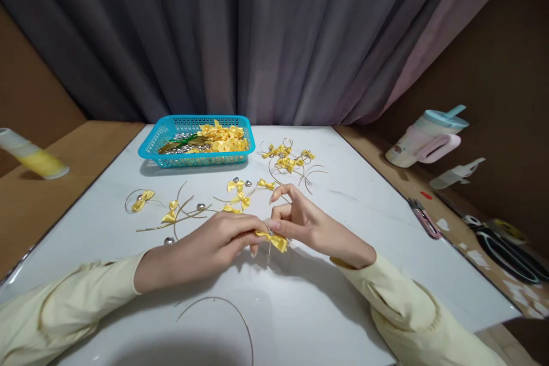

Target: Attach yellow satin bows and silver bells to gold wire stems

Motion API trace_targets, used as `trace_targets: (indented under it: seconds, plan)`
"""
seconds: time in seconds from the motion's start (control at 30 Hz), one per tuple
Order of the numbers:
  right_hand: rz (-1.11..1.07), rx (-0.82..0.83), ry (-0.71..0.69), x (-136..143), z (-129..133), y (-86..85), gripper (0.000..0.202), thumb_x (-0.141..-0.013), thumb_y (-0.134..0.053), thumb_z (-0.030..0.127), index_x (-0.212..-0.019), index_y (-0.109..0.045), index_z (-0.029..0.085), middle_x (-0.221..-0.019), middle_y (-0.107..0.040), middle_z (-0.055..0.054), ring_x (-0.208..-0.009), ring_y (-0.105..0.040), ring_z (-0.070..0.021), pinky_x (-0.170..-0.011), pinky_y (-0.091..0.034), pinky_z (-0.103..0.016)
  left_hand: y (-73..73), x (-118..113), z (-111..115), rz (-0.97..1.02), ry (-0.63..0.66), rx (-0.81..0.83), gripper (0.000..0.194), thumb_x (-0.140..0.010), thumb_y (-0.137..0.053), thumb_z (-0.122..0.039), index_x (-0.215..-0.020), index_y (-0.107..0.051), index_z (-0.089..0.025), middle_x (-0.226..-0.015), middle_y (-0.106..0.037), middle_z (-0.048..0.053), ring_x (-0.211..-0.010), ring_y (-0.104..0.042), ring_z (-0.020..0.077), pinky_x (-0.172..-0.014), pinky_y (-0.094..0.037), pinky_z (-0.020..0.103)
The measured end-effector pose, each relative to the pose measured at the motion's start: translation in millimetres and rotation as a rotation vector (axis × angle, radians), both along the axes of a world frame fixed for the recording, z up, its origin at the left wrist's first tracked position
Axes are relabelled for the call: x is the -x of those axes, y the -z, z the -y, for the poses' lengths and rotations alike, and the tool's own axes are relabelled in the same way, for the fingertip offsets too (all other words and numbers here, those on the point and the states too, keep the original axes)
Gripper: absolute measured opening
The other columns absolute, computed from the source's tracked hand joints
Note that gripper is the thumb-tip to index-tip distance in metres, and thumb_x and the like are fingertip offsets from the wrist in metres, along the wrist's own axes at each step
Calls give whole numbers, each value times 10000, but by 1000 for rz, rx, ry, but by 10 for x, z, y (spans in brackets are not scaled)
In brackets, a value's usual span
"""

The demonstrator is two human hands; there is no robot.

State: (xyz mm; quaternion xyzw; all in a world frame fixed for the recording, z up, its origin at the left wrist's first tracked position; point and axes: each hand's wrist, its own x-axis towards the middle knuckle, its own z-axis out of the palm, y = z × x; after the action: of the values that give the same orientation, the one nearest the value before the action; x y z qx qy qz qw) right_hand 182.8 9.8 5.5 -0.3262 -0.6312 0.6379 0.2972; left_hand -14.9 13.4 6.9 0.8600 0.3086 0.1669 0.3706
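Near the middle of the white board, my left hand [218,240] pinches a yellow bow [277,241] between thumb and fingers. My right hand [300,220] meets it from the right, thumb and a finger pressed together just above the bow; what they grip is too small to make out. A thin wire hangs below the bow. Behind my hands lie more yellow bows [243,201], silver beads [201,206] and gold wires [184,217]. One curved wire [240,313] lies in front of my hands.
A blue basket [146,148] of yellow bows and silver beads stands at the back left. More bows and looped wires [291,164] lie behind my right hand. At right are a cup [422,137], small bottle [457,175], snips [424,220] and scissors [508,254]; a spool [38,157] lies left.
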Motion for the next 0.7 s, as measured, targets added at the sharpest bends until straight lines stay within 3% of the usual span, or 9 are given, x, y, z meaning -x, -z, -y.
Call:
trace_targets:
  seconds: [0.07,0.13,0.27,0.33,0.43,0.53,0.7]
  plan:
    - [-31,35,-8,14,5,18,263,-859,-531,276,-967,-296,233,-647,-492,81,-559,-457,-77,-546,-346,-211,-18,4,-36,-11,7,103,236,-916,-410,-228,-829,-625,-190,-715,-639,-18,-647,-571,113,-633,-407,194]
    - [-37,30,59,26,5,43,282,-847,-539,268,-965,-285,237,-625,-497,87,-540,-456,-80,-525,-343,-207,-19,19,-62,-21,-78,159,216,-905,-442,-298,-874,-633,-201,-788,-656,-9,-687,-580,129,-647,-422,213]
    - [9,-140,408,101,16,100,267,-843,-529,279,-946,-285,239,-551,-472,107,-501,-436,-84,-495,-328,-199,21,48,-44,-16,-351,67,388,-867,-472,-469,-1174,-525,-236,-1147,-603,59,-982,-565,220,-798,-438,312]
    - [68,-225,499,169,36,97,247,-847,-514,280,-944,-291,235,-561,-502,98,-495,-452,-88,-502,-347,-209,50,41,-5,-26,-316,5,459,-835,-514,-504,-1225,-492,-262,-1221,-564,62,-1088,-512,247,-859,-420,337]
    - [167,-308,474,276,67,43,216,-854,-478,251,-967,-295,223,-598,-549,70,-497,-484,-97,-522,-379,-230,86,8,50,-9,-204,-58,421,-821,-551,-492,-1187,-525,-287,-1149,-599,34,-1087,-500,244,-879,-405,330]
    - [237,-371,413,337,76,-24,189,-858,-440,213,-978,-294,214,-584,-533,68,-499,-485,-104,-520,-385,-236,106,-11,61,1,-252,-77,272,-895,-448,-428,-1023,-608,-249,-978,-648,24,-934,-542,216,-812,-413,312]
    - [253,-432,377,337,84,-90,201,-854,-441,207,-966,-274,222,-561,-519,76,-493,-508,-115,-507,-393,-240,67,2,36,32,-288,-77,317,-928,-361,-300,-842,-654,-214,-802,-657,15,-750,-539,171,-704,-399,267]
